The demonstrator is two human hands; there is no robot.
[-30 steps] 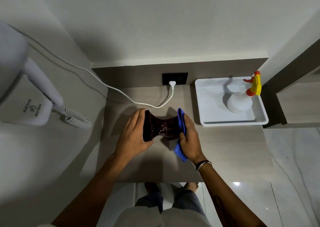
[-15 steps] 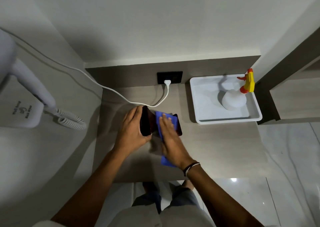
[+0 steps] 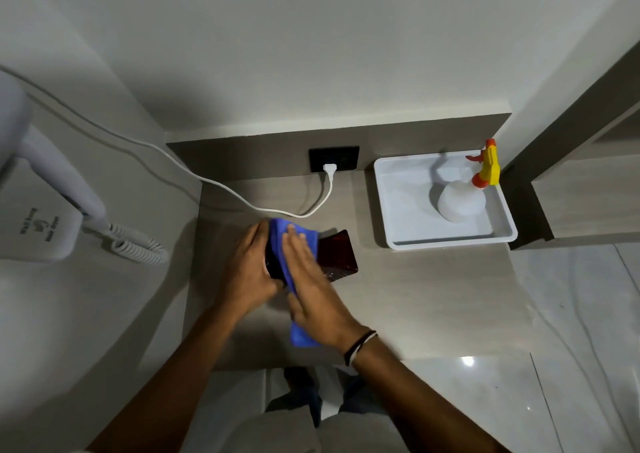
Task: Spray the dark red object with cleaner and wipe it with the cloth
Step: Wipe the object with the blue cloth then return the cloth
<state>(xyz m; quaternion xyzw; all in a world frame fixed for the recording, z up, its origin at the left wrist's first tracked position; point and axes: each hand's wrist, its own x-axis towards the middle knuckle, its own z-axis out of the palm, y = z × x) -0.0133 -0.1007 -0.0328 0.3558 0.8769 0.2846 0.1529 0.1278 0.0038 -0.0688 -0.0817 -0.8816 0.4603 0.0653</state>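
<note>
A dark red glossy object (image 3: pixel 337 255) lies on its side on the grey countertop (image 3: pixel 415 296). My left hand (image 3: pixel 247 272) grips its left end. A blue cloth (image 3: pixel 291 244) is draped over the object's middle, and its lower end hangs out below my palm. My right hand (image 3: pixel 313 279) lies flat on the cloth with fingers extended, pressing it onto the object. Only the object's right end shows. The spray bottle (image 3: pixel 462 199), white with a yellow and orange trigger head, stands in the white tray (image 3: pixel 391 210) at the back right.
A white wall-mounted hair dryer (image 3: pixel 41 210) with a coiled cord hangs on the left wall. Its white cable runs to a plug in the black socket (image 3: pixel 334 160) at the back. A wooden cabinet side rises at the right. Glossy floor lies below the counter's front edge.
My right hand has slid with the cloth from the object's right end over its top toward the left end. The left hand keeps its grip on the object.
</note>
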